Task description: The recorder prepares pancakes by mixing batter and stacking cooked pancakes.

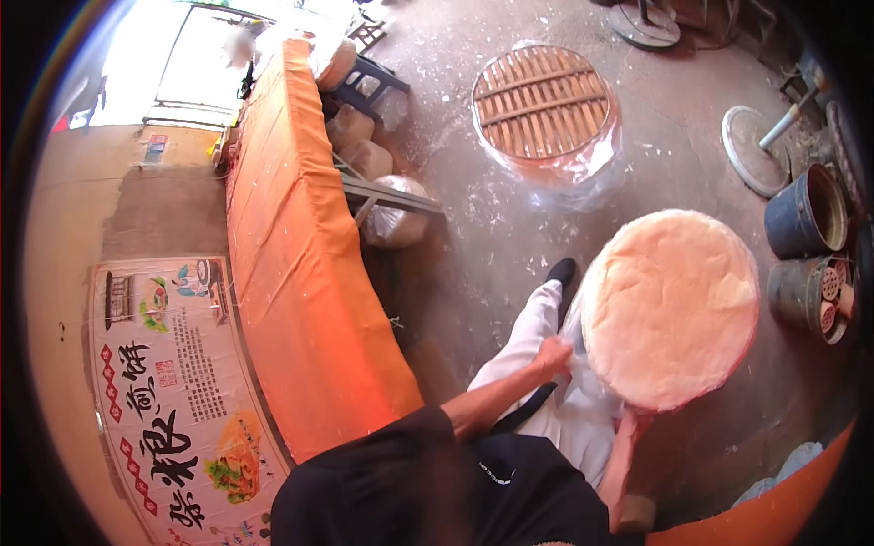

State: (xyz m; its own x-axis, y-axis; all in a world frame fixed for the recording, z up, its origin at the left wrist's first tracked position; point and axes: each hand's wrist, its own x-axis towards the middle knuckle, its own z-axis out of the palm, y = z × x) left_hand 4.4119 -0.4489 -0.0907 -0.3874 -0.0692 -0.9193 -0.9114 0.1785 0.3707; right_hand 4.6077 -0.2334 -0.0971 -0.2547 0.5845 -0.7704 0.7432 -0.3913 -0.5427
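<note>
A thick, round stack of pale flatbreads (672, 307) stands before me on the right, its top flat and slightly wrinkled. Clear plastic film (579, 321) wraps its side and hangs loose on the left. My left hand (556, 356) is closed on a bunch of this film, just left of the stack. At the near edge, my right hand (632, 418) is against the lower side of the stack; its fingers are mostly hidden there. What the stack rests on is out of sight beneath it.
A round wooden slatted lid (543, 102) tops a plastic-wrapped container on the floor ahead. An orange-covered table (300, 273) runs along the left, with filled plastic bags (396, 211) beside it. Two metal buckets (802, 218) stand at right, one holding perforated briquettes (829, 283).
</note>
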